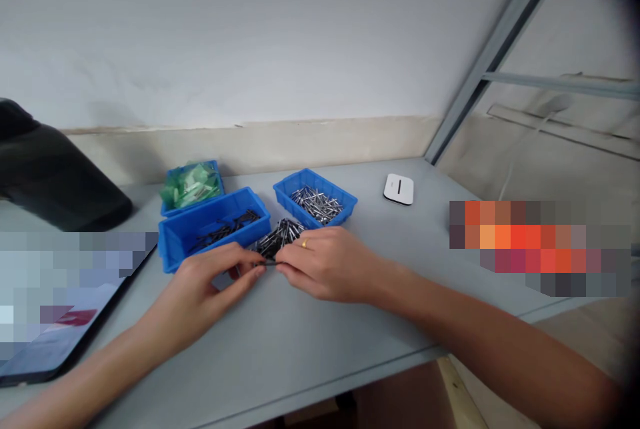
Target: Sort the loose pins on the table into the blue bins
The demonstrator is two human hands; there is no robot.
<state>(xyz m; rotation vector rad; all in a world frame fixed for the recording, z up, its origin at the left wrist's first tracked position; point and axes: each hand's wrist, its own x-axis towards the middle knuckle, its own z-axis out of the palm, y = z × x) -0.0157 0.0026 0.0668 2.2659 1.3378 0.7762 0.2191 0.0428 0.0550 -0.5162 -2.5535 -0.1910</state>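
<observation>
My left hand (220, 275) pinches one end of a thin dark rod (271, 263) between thumb and fingertips. The other end is in the fingers of my right hand (323, 261), which wears a ring. The rod lies level, and its exact kind is too small to tell. Right behind my fingers is a pile of dark and silvery thin rods (280, 235), partly hidden by my hands. A long blue bin (175, 225) with dark thin pieces stands behind my left hand. Behind my right hand, another blue bin (340, 215) holds silvery metal pins (317, 204).
At the back left, a small blue bin (217, 175) holds green plastic wrapping (193, 183). A black bottle (65, 175) and a tablet-like screen (65, 329) are on the left. A white square device (399, 189) sits back right, near a metal frame (460, 109). The grey table's (320, 349) front edge runs below.
</observation>
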